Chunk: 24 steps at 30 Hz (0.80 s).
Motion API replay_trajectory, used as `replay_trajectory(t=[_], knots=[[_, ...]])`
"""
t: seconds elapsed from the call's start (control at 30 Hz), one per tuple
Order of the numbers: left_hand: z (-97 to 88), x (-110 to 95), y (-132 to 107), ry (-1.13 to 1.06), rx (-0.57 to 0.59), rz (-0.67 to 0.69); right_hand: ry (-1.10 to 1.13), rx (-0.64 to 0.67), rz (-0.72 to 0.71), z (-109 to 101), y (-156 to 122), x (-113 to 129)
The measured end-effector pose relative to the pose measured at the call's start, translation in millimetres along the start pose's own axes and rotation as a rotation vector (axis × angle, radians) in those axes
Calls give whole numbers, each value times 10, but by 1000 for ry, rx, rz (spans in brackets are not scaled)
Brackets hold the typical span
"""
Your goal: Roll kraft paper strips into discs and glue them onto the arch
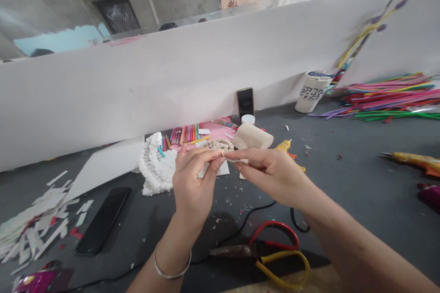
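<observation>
Above the middle of the dark table, my left hand (194, 181) and my right hand (275, 171) meet at the fingertips. Both pinch a small pale strip (223, 152), mostly hidden by the fingers; its material is unclear. Just behind them is a beige piece made of small segments (220, 143), partly covered by my hands. A cream-coloured roll (253, 136) lies beyond my right hand. To the left of my left hand stands a white, bumpy handmade piece (151, 169) with a small teal bit on it.
Red-and-yellow-handled scissors (256, 251) lie near the front edge, beside a black cable (237, 236). A black phone (103, 220) and paper scraps (37, 233) are at left. Crayons (185, 134), a white cup (312, 92), coloured pipe cleaners (392, 96) and an orange-yellow tool (415, 161) lie farther out.
</observation>
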<state>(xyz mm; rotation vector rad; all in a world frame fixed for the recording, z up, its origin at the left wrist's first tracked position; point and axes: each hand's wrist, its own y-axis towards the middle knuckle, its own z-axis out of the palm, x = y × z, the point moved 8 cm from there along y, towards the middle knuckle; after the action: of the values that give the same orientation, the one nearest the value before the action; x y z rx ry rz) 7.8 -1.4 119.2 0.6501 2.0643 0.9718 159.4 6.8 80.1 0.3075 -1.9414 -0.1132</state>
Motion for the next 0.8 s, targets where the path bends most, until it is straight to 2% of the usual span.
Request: replay_trajectory(t=[0.17, 0.27, 0.37, 0.53, 0.67, 0.8], knots=[[43, 79, -5, -111, 6, -96, -28, -12, -38, -26, -7, 32], [82, 108, -8, -160, 56, -144, -37, -10, -34, -40, -8, 17], [129, 107, -5, -170, 135, -151, -53, -9, -25, -53, -5, 10], [145, 82, 6, -126, 197, -137, -81, 6, -38, -74, -4, 25], [151, 97, 11, -196, 246, -209, -174, -62, -92, -162, -2, 48], [241, 123, -13, -372, 371, -305, -278, -136, -173, -237, -20, 108]])
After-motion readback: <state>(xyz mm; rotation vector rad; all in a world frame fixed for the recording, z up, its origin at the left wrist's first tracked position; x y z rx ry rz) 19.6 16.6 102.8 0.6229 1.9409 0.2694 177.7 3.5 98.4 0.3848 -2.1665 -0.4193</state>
